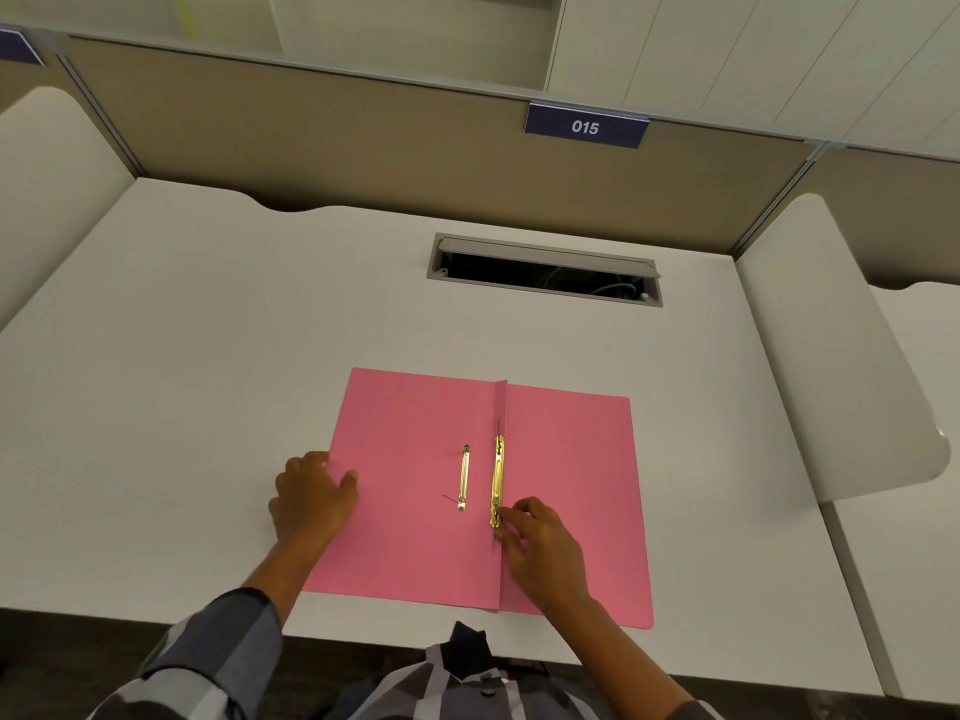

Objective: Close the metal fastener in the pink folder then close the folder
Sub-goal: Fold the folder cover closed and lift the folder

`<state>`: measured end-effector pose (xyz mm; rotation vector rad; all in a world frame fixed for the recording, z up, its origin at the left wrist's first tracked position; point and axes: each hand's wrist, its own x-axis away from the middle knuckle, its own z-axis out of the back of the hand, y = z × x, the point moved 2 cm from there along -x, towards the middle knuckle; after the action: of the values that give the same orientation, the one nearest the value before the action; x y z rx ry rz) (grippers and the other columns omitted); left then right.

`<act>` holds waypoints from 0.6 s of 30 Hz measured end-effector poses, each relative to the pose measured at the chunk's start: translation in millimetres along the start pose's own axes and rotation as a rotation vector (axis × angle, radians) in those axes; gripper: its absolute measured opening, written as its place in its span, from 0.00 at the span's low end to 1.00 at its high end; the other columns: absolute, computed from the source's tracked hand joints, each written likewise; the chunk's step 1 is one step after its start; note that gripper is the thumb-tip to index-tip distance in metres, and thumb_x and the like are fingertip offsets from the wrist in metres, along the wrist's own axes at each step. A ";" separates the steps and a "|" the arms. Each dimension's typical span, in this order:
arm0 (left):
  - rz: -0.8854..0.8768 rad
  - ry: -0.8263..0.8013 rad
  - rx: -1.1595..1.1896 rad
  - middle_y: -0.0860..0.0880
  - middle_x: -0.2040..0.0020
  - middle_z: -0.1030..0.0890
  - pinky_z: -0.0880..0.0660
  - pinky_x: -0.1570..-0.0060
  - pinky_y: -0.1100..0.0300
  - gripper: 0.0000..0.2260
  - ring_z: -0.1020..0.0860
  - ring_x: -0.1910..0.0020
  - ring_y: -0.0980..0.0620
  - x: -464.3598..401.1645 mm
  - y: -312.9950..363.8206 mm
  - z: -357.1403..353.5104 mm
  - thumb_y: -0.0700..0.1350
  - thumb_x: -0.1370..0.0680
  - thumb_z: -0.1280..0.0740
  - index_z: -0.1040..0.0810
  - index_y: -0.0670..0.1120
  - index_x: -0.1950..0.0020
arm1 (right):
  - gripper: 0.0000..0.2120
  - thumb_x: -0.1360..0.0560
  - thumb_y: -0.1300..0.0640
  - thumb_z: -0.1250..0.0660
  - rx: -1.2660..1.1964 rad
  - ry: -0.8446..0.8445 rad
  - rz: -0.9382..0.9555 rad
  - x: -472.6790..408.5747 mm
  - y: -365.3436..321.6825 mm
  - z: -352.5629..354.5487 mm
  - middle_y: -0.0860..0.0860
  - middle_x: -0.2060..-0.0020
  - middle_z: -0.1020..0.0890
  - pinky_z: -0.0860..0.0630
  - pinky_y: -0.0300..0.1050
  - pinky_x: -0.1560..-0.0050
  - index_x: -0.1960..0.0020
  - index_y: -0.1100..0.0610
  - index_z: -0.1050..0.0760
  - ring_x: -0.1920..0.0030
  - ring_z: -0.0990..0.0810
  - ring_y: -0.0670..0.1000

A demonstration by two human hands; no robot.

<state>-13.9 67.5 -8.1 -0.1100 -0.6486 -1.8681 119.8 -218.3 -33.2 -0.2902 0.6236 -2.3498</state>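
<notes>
The pink folder (566, 459) lies open and flat on the white desk, spine running front to back. A gold metal fastener (497, 478) sits along the spine. A thinner gold bar (463, 476) lies loose on the left flap. My right hand (540, 550) rests on the right flap, its fingertips pinching the near end of the fastener. My left hand (311, 498) lies spread over the left edge of the folder, thumb on the pink flap, holding nothing.
A white desk (208, 356) carries the folder near its front edge. An open grey cable slot (545, 270) is cut into the desk behind the folder. White side dividers (831, 356) stand left and right. A brown partition with a "015" label (586, 127) closes the back.
</notes>
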 end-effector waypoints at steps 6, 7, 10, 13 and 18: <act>0.090 -0.042 0.067 0.39 0.28 0.23 0.29 0.32 0.37 0.28 0.27 0.29 0.35 -0.9 8.2 6.5 0.56 0.20 0.31 0.28 0.42 0.25 | 0.12 0.22 0.53 0.28 0.004 0.003 0.002 0.8 0.9 -0.7 0.47 0.47 0.17 0.18 0.43 0.62 0.40 0.51 0.16 0.52 0.19 0.49; 0.113 -0.050 0.088 0.39 0.28 0.23 0.30 0.32 0.37 0.28 0.27 0.29 0.34 -2.0 9.8 7.0 0.56 0.20 0.31 0.28 0.42 0.25 | 0.11 0.22 0.54 0.28 0.005 0.004 0.005 1.0 1.0 -1.3 0.47 0.47 0.17 0.18 0.42 0.62 0.40 0.51 0.16 0.52 0.19 0.49; 0.183 -0.075 0.165 0.38 0.28 0.24 0.30 0.32 0.39 0.29 0.27 0.29 0.34 -8.8 11.2 8.6 0.57 0.21 0.31 0.27 0.41 0.26 | 0.11 0.23 0.54 0.27 0.003 0.011 0.008 0.4 1.2 -1.6 0.47 0.48 0.17 0.18 0.41 0.62 0.41 0.51 0.16 0.53 0.19 0.49; 0.221 -0.112 0.190 0.37 0.29 0.22 0.26 0.34 0.42 0.29 0.25 0.31 0.33 -17.9 8.0 10.9 0.58 0.21 0.32 0.24 0.40 0.28 | 0.11 0.23 0.54 0.28 0.012 0.011 0.005 -0.4 1.3 -1.2 0.46 0.49 0.17 0.17 0.45 0.64 0.41 0.51 0.16 0.52 0.20 0.49; 0.158 -0.070 0.375 0.36 0.45 0.16 0.24 0.43 0.48 0.17 0.19 0.42 0.34 -21.7 9.4 21.9 0.52 0.19 0.32 0.17 0.37 0.49 | 0.11 0.23 0.53 0.28 0.009 0.017 0.014 -0.5 2.2 -0.1 0.46 0.49 0.17 0.18 0.46 0.65 0.41 0.51 0.16 0.53 0.20 0.49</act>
<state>-2.0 94.0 5.9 0.0178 -0.9987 -1.5691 121.3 -219.4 -34.5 -0.2614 0.6216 -2.3430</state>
